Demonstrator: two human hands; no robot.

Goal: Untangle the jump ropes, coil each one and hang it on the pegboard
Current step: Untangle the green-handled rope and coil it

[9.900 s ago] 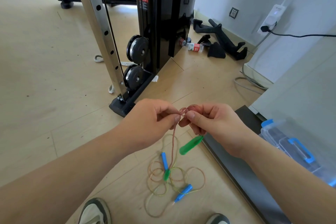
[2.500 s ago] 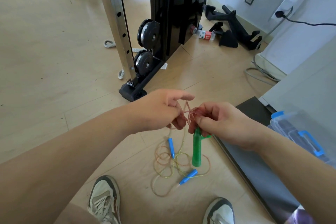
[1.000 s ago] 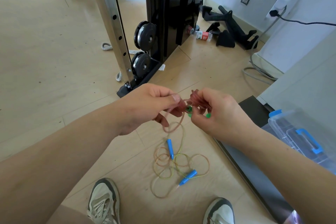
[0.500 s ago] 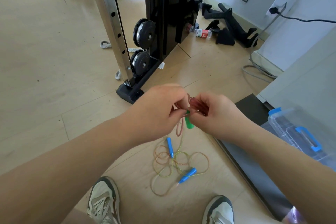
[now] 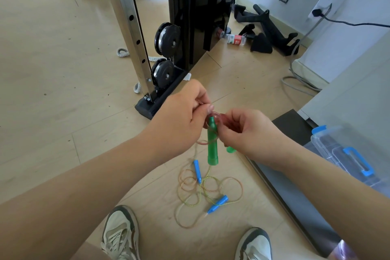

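Observation:
My left hand point(image 5: 183, 118) pinches the reddish clear cord point(image 5: 217, 115) of a jump rope at chest height. My right hand point(image 5: 249, 133) holds a small coil of that same cord. One green handle point(image 5: 212, 145) hangs straight down between my hands; the tip of a second green handle point(image 5: 231, 150) shows under my right hand. On the floor below lies a loose tangle of cord point(image 5: 209, 190) with two blue handles point(image 5: 197, 168) point(image 5: 218, 203). No pegboard is in view.
A black and steel weight machine point(image 5: 185, 27) stands ahead on the wooden floor. At the right are a dark mat point(image 5: 295, 192) and a clear box with blue latches point(image 5: 346, 154). My two shoes point(image 5: 120, 236) point(image 5: 255, 245) frame the rope pile. A bottle point(image 5: 234, 39) lies near the wall.
A green handle has dropped free and now hangs straight down between my hands. Over ten seconds the reddish cord has gathered into a small coil in my right hand.

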